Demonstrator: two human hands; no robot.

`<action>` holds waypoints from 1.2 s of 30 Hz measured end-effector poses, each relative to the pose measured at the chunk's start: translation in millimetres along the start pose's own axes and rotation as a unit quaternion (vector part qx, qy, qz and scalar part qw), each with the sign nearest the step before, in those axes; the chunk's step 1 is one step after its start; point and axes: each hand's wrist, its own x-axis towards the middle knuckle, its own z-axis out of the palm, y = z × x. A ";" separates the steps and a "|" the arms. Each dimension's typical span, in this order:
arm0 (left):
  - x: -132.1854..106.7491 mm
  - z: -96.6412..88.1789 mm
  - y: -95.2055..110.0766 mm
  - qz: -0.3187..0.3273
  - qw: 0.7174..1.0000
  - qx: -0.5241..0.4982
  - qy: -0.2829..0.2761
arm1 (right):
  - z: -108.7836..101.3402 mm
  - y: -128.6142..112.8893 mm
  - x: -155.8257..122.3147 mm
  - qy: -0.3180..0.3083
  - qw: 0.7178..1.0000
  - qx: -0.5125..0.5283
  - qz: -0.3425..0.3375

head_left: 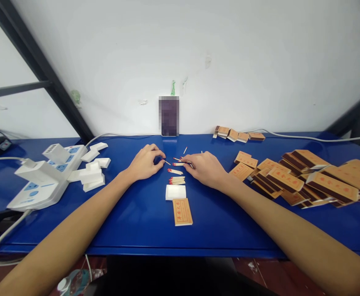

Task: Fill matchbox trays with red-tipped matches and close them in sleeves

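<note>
Both my hands rest on the blue table (137, 230), fingertips meeting over loose red-tipped matches (176, 172). My left hand (145, 163) has its fingers curled in a pinch beside a single match (167, 162). My right hand (205, 168) is closed on a few matches (183, 163) at its fingertips. A small bundle of matches (177, 180) lies just below the hands. Under it sits a white inner tray (175, 192), and nearer me an orange matchbox sleeve (182, 211) lies flat.
A heap of orange matchboxes (303, 179) covers the right side, with a few more matchboxes (238, 135) by the wall. White power strips (44, 174) and white trays (92, 170) lie at left. A dark phone (169, 116) leans against the wall.
</note>
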 end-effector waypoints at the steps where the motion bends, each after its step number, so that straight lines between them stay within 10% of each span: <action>1: -0.1 -0.4 0.1 0.001 1.000 -0.007 -0.001 | 0.4 -0.2 0.2 -0.002 1.000 -0.001 0.000; 21: 2.9 2.6 19.0 0.017 0.994 -0.106 -0.034 | 5.9 -1.6 7.4 -0.003 1.000 -0.011 0.013; 36: -0.8 -1.3 6.7 -0.035 0.999 0.007 -0.042 | -1.9 -18.3 3.2 -0.018 0.998 -0.022 -0.060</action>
